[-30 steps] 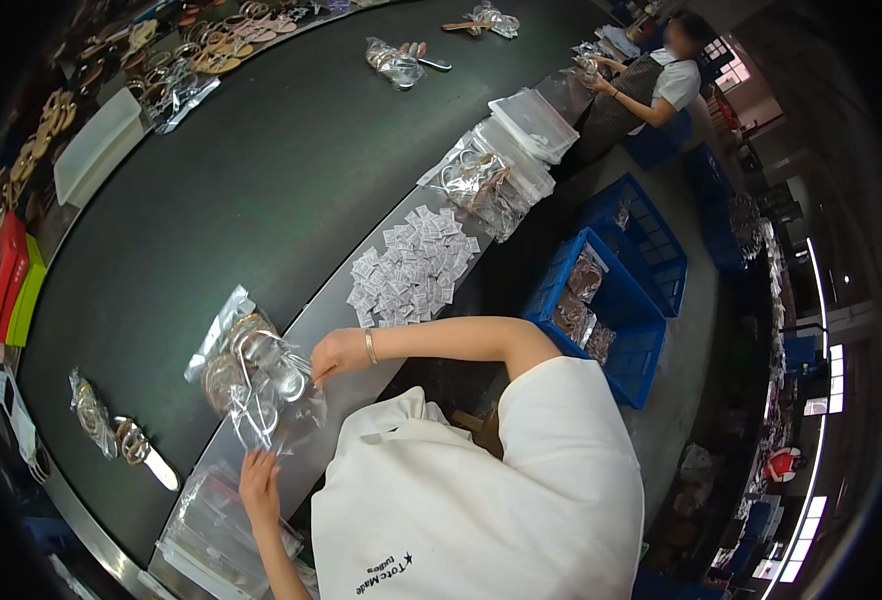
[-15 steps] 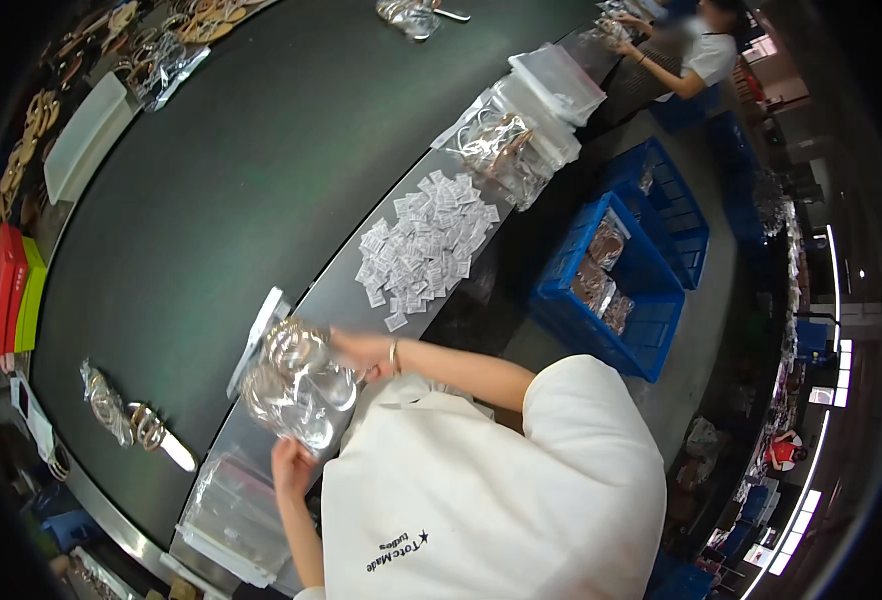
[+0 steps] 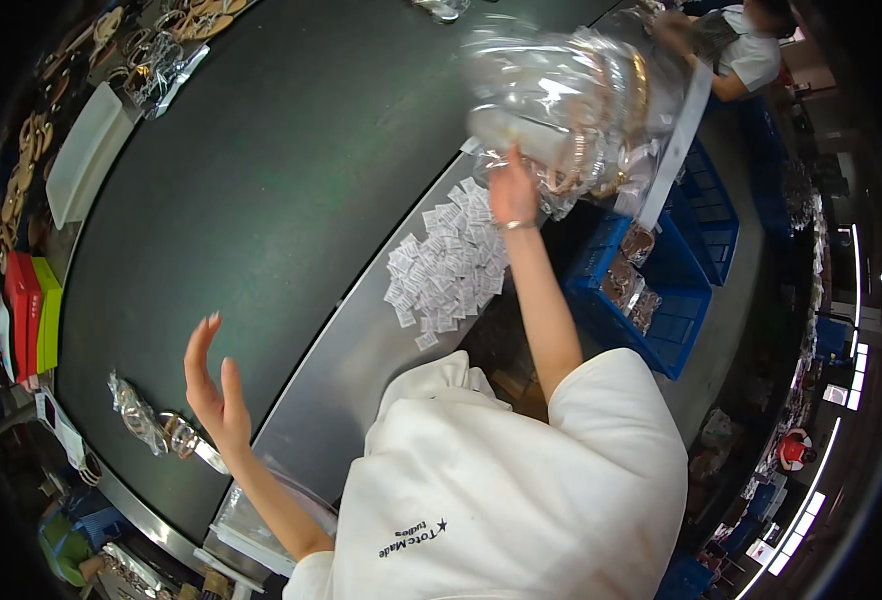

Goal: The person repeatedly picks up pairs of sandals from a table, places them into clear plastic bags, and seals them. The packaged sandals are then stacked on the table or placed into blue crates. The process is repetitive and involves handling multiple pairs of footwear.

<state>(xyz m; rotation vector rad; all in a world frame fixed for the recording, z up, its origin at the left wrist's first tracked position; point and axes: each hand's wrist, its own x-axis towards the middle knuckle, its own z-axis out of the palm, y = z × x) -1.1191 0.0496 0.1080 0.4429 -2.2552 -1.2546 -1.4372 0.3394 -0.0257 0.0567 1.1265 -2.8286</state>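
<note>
Right hand (image 3: 514, 195) is up at the far end of the metal ledge (image 3: 326, 390), with a thin bracelet at the wrist. Its fingertips meet the near edge of a big clear plastic bag (image 3: 581, 115), with what look like strappy sandals inside. The bag's pretty blurry, so I honestly can't tell if those fingers are pinching the plastic or just touching it. Can't tell if it's resting on anything either, but in this view it covers the ledge's far end and overlaps a blue crate (image 3: 616, 318) with brown bagged stuff in it.

Left hand (image 3: 219, 395) is bare and well apart from the bag, fingers spread from the thumb in a loose C, over the dark green tabletop (image 3: 211, 230).

Just beside the right forearm there's a heap of little white printed packets (image 3: 451, 260) on the ledge. Flat clear bags (image 3: 246, 522) sit by the left forearm, and near the left hand are a bagged bundle (image 3: 139, 415) and a strappy sandal with a pale sole (image 3: 201, 450). Red box (image 3: 23, 310) and lime green box (image 3: 49, 315) side by side over on the left, co-worker (image 3: 751, 50) top right.
</note>
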